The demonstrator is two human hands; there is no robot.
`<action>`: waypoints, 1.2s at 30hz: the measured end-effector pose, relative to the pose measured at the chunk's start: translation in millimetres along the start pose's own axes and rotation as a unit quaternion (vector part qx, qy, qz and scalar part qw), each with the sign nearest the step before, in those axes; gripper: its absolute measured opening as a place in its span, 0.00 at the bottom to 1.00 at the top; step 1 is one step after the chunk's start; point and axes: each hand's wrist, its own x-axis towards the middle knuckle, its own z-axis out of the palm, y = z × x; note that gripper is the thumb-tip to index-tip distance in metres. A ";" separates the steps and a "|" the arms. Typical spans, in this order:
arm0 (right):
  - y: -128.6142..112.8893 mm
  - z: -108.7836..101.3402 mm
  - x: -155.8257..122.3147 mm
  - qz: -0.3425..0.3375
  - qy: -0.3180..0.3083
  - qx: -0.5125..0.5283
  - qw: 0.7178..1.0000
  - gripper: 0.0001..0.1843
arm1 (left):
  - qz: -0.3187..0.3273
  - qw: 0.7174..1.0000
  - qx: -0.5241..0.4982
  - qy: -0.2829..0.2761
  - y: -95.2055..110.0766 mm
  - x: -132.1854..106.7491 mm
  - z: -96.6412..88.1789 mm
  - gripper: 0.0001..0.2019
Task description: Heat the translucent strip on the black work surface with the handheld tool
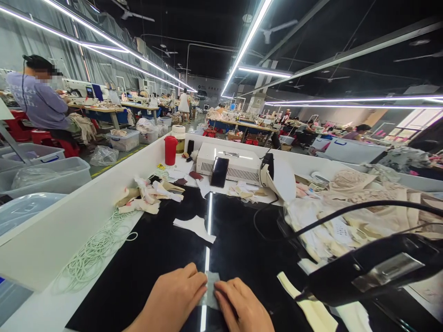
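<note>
My left hand (175,295) is closed, thumb and fingertips together at the left edge of a small translucent whitish piece (212,289). On that piece's right edge, the bent fingers of my right hand (244,306) are closed too. Both hands are low over a glossy black board (145,258), which reflects a ceiling light. Ahead of them lies a white curved cut piece (195,228). Pale yellow fabric strips (309,304) rest to the right of my right hand, beneath the tip of a black hand-held tool (374,272) with a cable.
Tangled pale green cord (98,249) and cream scraps (148,196) lie along the left wall. Behind the board stand a white vented machine (238,161), a phone (219,171) and a red container (170,150). Bagged fabric pieces (321,226) heap at right. A co-worker (39,99) sits far left.
</note>
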 end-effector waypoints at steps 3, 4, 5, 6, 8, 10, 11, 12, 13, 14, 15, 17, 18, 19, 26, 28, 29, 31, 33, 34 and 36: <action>-2.8 -0.1 1.0 -0.015 0.000 -0.040 0.999 0.22 | 0.003 1.000 0.003 0.009 -0.8 -0.5 1.8 0.08; -3.5 -0.2 1.6 -0.023 0.000 -0.056 0.998 0.22 | 0.005 1.000 0.003 0.014 -0.9 -0.4 1.9 0.09; -4.2 -0.4 2.1 -0.030 0.000 -0.069 0.997 0.22 | 0.009 1.000 0.003 0.021 -1.0 -0.2 1.8 0.12; -4.7 -0.6 2.7 -0.035 0.002 -0.078 0.996 0.22 | 0.014 0.999 0.002 0.030 -1.1 0.2 1.5 0.14; -5.2 -1.1 3.6 -0.037 0.004 -0.080 0.996 0.22 | 0.025 0.999 0.001 0.048 -1.1 0.7 0.6 0.20; -5.4 -1.3 4.1 -0.030 0.001 -0.072 0.997 0.23 | 0.033 0.998 0.002 0.062 -1.1 0.9 0.0 0.23; -5.5 -1.4 4.2 -0.027 -0.002 -0.069 0.997 0.23 | 0.036 0.997 0.005 0.066 -1.2 0.8 -0.3 0.23; -5.6 -1.4 4.1 -0.026 -0.005 -0.068 0.997 0.23 | 0.039 0.997 0.009 0.069 -1.2 0.7 -0.6 0.22; -5.7 -1.3 4.1 -0.025 -0.006 -0.068 0.997 0.22 | 0.044 0.996 0.017 0.074 -1.2 0.7 -1.2 0.21; -6.0 -1.3 4.1 -0.026 -0.006 -0.069 0.997 0.22 | 0.056 0.995 0.029 0.084 -1.0 0.9 -2.1 0.20; -6.3 -1.3 4.1 -0.026 -0.006 -0.071 0.997 0.22 | 0.072 0.992 0.043 0.096 -0.6 1.5 -3.3 0.19; -7.1 -1.3 4.5 -0.027 -0.005 -0.075 0.997 0.22 | 0.112 0.984 0.067 0.121 0.8 3.6 -6.0 0.18; -7.7 -1.4 4.9 -0.026 -0.005 -0.078 0.997 0.22 | 0.133 0.979 0.071 0.135 1.9 5.0 -7.0 0.18; -8.3 -1.5 5.5 -0.026 -0.005 -0.081 0.996 0.23 | 0.156 0.974 0.071 0.147 3.1 6.4 -7.6 0.18; -10.5 -2.3 6.9 -0.017 -0.005 -0.092 0.996 0.26 | 0.218 0.961 0.051 0.161 9.6 10.5 1.1 0.18; -9.8 -1.9 5.2 -0.014 -0.004 -0.090 0.996 0.26 | 0.223 0.960 0.052 0.164 10.2 10.6 2.4 0.18; -9.3 -1.6 4.4 -0.014 -0.003 -0.089 0.996 0.25 | 0.224 0.959 0.051 0.168 10.6 10.9 2.5 0.18; -8.4 -0.9 3.7 -0.017 0.000 -0.087 0.996 0.25 | 0.221 0.957 0.046 0.180 11.8 12.0 2.1 0.17; -7.8 -0.4 5.6 -0.021 -0.001 -0.087 0.996 0.25 | 0.214 0.957 0.045 0.189 13.0 13.3 1.9 0.18; -7.6 -0.6 7.5 -0.022 -0.001 -0.089 0.996 0.26 | 0.210 0.958 0.045 0.188 13.4 13.7 2.3 0.19; -7.1 -3.1 11.7 -0.036 0.000 -0.096 0.995 0.26 | 0.205 0.961 0.047 0.181 13.4 13.7 3.7 0.19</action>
